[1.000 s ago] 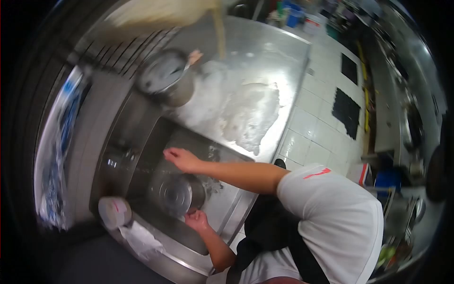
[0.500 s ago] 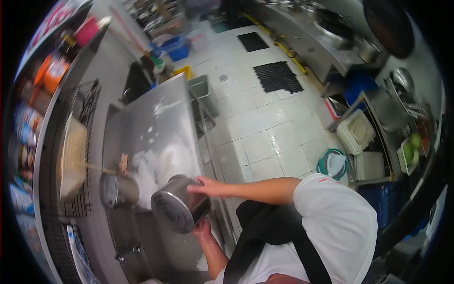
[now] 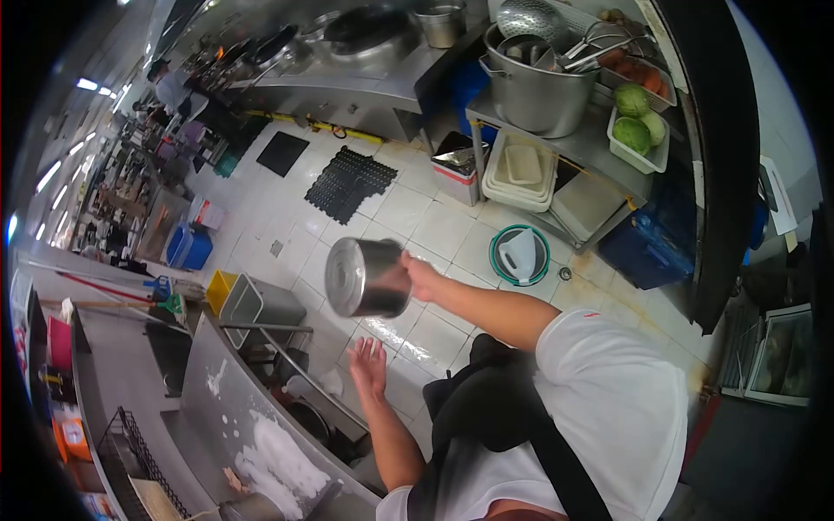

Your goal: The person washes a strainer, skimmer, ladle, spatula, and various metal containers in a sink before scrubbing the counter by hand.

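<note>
A steel pot hangs over the tiled floor, its round base facing left. My right hand grips it at its right side. My left hand is raised below the pot, apart from it, with its fingers spread and nothing in them. White foam lies on the steel counter at the lower left. At the bottom edge, another metal container is partly visible.
A shelf unit at the right bears a large stockpot and a basket with green vegetables. A green-rimmed basin and black mats are on the floor. A person stands far back at the upper left.
The view has swung right, away from the sink. My right hand has carried the pot from over the sink to over the floor. My left hand has come off the pot and opened.
</note>
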Demonstrator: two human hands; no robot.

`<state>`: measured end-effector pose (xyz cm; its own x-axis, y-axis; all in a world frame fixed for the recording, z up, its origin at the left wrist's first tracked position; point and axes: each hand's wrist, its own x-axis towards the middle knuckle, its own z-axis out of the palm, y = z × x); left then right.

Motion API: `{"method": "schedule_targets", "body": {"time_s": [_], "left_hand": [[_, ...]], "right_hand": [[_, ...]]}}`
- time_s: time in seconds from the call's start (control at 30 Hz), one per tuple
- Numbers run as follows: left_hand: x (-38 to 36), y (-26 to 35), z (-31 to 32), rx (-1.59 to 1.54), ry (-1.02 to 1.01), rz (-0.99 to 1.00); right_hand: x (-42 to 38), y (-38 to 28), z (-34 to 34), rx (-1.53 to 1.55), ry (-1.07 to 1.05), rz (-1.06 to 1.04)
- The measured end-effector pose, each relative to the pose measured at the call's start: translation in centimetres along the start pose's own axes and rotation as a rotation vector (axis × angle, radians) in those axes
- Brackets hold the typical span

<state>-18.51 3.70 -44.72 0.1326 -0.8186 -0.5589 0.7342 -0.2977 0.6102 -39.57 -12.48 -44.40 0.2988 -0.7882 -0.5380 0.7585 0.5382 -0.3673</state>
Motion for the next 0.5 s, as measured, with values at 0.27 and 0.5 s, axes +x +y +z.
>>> {"method": "schedule_targets", "body": {"time_s": [0.27,0.5], "left_hand": [[-9.5,-11.3,-26.9,0.331,-0.059,-0.189],[-10.4,-10.9,-22.4,0.752,0.359,-0.422]], "right_hand": [[-1.5,-27.4,-1.8,0.044,0.068,-0.670],[-3.0,-56.0,-5.1,0.108,-0.042,-1.227]]}}
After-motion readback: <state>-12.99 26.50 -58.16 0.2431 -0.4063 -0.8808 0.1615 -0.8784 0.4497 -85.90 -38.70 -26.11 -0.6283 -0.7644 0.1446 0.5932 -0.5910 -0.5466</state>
